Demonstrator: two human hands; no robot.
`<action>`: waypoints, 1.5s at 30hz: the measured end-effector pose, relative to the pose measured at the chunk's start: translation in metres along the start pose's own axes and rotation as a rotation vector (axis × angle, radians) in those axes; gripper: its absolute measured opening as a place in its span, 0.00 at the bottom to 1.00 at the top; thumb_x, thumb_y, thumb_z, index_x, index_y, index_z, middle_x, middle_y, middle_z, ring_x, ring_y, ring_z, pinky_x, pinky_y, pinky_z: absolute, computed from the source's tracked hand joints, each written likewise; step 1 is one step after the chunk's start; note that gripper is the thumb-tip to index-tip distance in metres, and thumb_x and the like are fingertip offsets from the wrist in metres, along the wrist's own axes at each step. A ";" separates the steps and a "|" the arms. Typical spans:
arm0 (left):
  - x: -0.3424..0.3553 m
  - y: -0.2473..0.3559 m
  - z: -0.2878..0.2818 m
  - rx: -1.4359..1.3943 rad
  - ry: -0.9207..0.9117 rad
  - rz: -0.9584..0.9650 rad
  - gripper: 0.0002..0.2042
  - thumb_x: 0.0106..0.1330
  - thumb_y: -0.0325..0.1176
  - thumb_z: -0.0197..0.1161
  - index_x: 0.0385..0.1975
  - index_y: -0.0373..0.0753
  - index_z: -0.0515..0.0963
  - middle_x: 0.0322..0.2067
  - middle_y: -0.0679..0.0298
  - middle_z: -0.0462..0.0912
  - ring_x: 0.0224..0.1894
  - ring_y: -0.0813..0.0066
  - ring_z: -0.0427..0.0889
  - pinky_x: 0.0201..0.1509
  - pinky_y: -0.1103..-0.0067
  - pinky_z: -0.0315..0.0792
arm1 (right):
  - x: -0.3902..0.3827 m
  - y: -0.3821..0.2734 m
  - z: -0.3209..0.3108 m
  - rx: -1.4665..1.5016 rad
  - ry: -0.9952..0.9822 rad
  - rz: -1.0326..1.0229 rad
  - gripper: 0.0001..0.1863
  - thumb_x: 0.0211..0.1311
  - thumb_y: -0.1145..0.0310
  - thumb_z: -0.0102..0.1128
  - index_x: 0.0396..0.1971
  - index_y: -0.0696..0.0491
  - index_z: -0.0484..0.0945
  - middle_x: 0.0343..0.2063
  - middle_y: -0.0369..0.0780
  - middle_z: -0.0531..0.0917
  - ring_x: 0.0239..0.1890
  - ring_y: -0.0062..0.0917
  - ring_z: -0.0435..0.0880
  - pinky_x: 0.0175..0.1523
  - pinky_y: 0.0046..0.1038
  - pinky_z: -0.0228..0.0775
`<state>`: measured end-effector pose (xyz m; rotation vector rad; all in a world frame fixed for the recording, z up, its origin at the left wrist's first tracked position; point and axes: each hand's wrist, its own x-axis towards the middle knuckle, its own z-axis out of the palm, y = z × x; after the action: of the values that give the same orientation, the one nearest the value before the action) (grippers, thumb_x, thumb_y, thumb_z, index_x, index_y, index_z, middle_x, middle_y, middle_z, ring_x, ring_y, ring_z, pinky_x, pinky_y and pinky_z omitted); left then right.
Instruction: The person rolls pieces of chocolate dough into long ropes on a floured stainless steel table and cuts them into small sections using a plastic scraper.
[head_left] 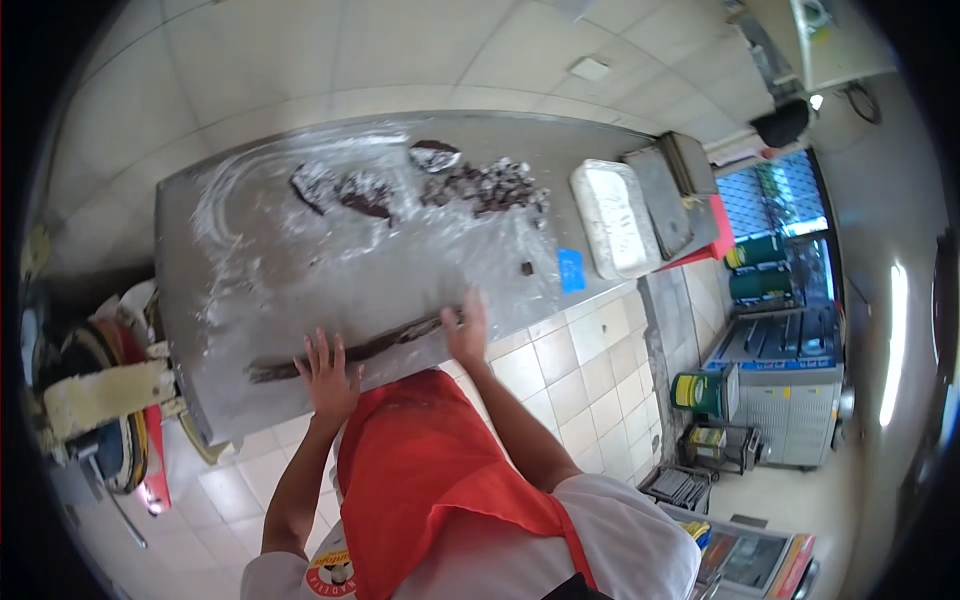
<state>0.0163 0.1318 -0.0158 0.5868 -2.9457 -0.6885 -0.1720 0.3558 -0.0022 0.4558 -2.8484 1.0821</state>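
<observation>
A long dark brown rope of what looks like dough point(385, 341) lies along the near edge of the metal table. My left hand point(328, 372) rests flat on it near its left end, fingers spread. At the right end is my right hand point(467, 327), slightly blurred, with its fingers stretched out over the rope. Farther back, several dark, flour-dusted dough pieces point(368, 196) sit at the left, beside a heap of small cut dark bits point(490, 188). One small dark cube point(527, 268) stands apart at the right.
White flour streaks the steel table point(250, 290). Toward its right end are a blue card point(571, 271), a flour-dusted metal tray point(615, 220) and darker pans point(662, 195). A machine with a cream-coloured arm point(110, 397) adjoins the left end. Green buckets point(702, 394) stand farther right.
</observation>
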 end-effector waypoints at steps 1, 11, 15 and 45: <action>0.005 0.010 0.005 0.006 -0.027 0.034 0.37 0.65 0.48 0.62 0.72 0.39 0.59 0.76 0.49 0.43 0.77 0.40 0.38 0.71 0.35 0.36 | 0.024 0.036 -0.024 -0.090 0.182 -0.078 0.33 0.64 0.60 0.64 0.65 0.62 0.67 0.66 0.57 0.67 0.72 0.52 0.59 0.74 0.46 0.51; 0.018 0.053 0.026 0.068 0.265 -0.248 0.33 0.66 0.43 0.63 0.70 0.37 0.62 0.76 0.47 0.42 0.78 0.41 0.38 0.73 0.40 0.38 | 0.220 0.364 -0.274 -0.447 0.434 0.233 0.16 0.62 0.62 0.56 0.43 0.53 0.87 0.41 0.49 0.87 0.46 0.44 0.86 0.54 0.38 0.76; -0.007 0.060 0.043 0.058 0.512 -0.432 0.33 0.68 0.43 0.64 0.69 0.37 0.62 0.75 0.43 0.46 0.76 0.38 0.44 0.74 0.46 0.44 | 0.272 0.466 -0.290 -0.745 0.121 0.175 0.15 0.67 0.56 0.55 0.46 0.44 0.85 0.50 0.40 0.84 0.54 0.36 0.80 0.57 0.39 0.71; -0.048 -0.061 -0.035 0.102 0.101 -0.280 0.31 0.63 0.45 0.66 0.66 0.45 0.69 0.74 0.54 0.53 0.76 0.41 0.45 0.73 0.42 0.46 | -0.016 -0.040 0.111 0.121 -0.462 -0.431 0.21 0.57 0.83 0.50 0.48 0.53 0.83 0.49 0.51 0.83 0.53 0.47 0.82 0.62 0.39 0.72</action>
<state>0.0868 0.0848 -0.0099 1.0246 -2.8458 -0.5124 -0.1400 0.2583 -0.0621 1.4177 -2.8238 1.1820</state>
